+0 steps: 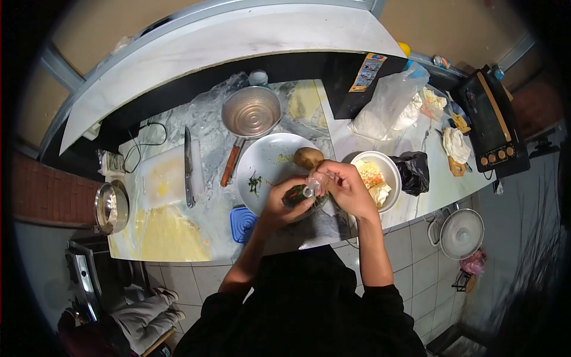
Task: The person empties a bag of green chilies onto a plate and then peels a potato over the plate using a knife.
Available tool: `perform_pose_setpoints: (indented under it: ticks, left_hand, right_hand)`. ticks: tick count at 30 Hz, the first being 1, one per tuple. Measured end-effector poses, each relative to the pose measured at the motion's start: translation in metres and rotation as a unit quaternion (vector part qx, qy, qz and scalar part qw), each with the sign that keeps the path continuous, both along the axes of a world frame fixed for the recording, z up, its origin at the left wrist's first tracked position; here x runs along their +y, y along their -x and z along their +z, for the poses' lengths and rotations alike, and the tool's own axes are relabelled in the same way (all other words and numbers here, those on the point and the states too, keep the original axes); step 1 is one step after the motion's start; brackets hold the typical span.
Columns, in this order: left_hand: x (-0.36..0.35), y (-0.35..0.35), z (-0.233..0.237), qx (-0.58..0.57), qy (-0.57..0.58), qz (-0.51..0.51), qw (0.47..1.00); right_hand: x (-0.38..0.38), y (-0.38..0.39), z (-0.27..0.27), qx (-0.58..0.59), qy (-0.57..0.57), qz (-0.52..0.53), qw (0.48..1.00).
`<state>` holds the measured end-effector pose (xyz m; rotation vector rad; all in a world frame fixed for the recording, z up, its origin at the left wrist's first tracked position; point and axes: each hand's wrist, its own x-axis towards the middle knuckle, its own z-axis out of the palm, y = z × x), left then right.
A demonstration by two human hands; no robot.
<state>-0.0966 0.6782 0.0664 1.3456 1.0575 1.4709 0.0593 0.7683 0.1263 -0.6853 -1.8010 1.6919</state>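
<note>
My left hand point(275, 205) is wrapped round a small dark bottle point(293, 196) with a clear, ring-shaped mouth, tilted toward the right. At that mouth, the fingers of my right hand point(352, 193) pinch together on something clear, too small to name. Both hands are over the near right side of a large white plate point(253, 157). A brown potato point(308, 157) rests on the plate just beyond them, and chopped green herbs point(254, 183) lie on its left part. Beside my right hand, a white bowl point(394, 177) contains yellow shreds, reddish powder and a pale creamy dollop point(379, 194).
Left of the plate are a saucepan point(252, 113), a knife point(188, 169) on a white cutting board point(160, 175), and a blue lid point(242, 226). A metal bowl point(122, 208) sits at the left edge. Rightward are a black bag point(413, 172), plastic bags point(386, 104) and a toaster oven point(488, 122).
</note>
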Motion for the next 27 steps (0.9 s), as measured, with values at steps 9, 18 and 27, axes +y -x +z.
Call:
perform_pose_setpoints:
  ticks: [9, 18, 27]
  left_hand:
    - [0.028, 0.019, 0.025, 0.115, -0.067, -0.051, 0.990]
    - [0.043, 0.005, 0.021, 0.182, -0.170, 0.063, 0.966]
    - [0.051, -0.007, 0.026, 0.201, -0.158, 0.094, 0.962]
  right_hand:
    - [0.008, -0.001, 0.008, 0.039, 0.083, -0.036, 0.995]
    - [0.009, -0.002, 0.008, 0.050, 0.082, -0.080, 0.992]
    - [0.020, -0.004, 0.007, 0.075, 0.094, -0.082, 0.989]
